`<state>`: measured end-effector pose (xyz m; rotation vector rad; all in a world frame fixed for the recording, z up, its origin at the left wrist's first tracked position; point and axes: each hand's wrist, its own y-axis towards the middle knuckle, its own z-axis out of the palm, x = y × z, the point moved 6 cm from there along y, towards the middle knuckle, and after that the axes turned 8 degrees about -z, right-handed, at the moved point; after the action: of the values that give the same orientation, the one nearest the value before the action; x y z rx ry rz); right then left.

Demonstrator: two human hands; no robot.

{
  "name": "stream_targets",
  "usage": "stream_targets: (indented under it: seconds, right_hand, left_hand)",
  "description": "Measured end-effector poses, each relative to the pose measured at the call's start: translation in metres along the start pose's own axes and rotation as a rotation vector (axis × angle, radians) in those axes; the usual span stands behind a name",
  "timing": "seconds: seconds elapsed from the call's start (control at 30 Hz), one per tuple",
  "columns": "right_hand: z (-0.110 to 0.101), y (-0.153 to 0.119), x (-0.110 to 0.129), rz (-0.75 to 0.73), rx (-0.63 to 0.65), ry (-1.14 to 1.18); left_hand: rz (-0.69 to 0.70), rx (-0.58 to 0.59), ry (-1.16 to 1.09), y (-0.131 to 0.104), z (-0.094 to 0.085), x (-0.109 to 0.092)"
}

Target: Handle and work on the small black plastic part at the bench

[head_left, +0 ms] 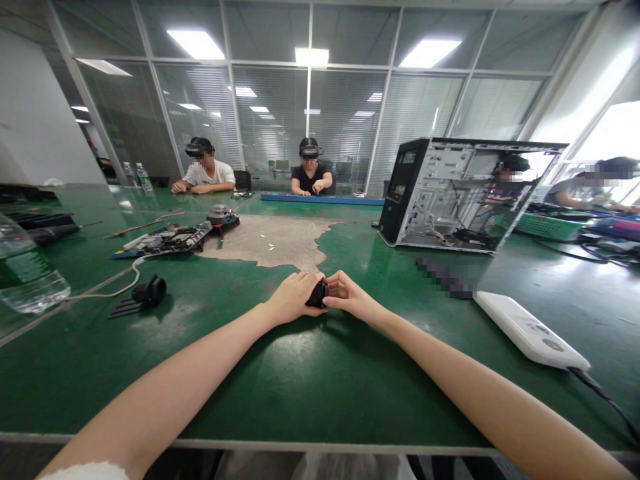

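A small black part (pixel 317 294) is held between my two hands, just above the green table (pixel 300 373). My left hand (pixel 294 296) wraps round its left side, fingers on top and thumb below. From the right, the fingertips and thumb of my right hand (pixel 350 295) pinch the part's edge. The fine shape of the part is too small to tell. Beyond my hands lies a worn bare patch (pixel 270 240) of the tabletop with small white scraps on it.
An open computer case (pixel 450 193) stands at the back right. A white power bank (pixel 530 330) with a cable lies at right. At left are circuit boards (pixel 170 239), a black part with prongs (pixel 145 293) and a water bottle (pixel 27 270). Several people sit beyond.
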<state>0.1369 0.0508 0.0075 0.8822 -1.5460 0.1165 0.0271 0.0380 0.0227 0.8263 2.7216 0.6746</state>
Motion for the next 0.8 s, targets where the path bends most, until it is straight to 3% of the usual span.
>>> stream_targets:
  seconds: [0.33, 0.57, 0.8]
  right_hand:
    - [-0.002, 0.002, 0.000, -0.018, -0.070, -0.043]
    - [-0.006, 0.000, -0.011, 0.087, -0.134, -0.052]
    - [0.000, 0.001, 0.000, -0.007, -0.016, 0.001]
  left_hand:
    - [-0.001, 0.009, 0.003, 0.000, 0.001, 0.000]
    - [0.012, 0.007, 0.020, 0.000, 0.001, 0.000]
    - [-0.004, 0.009, 0.008, 0.000, 0.001, 0.000]
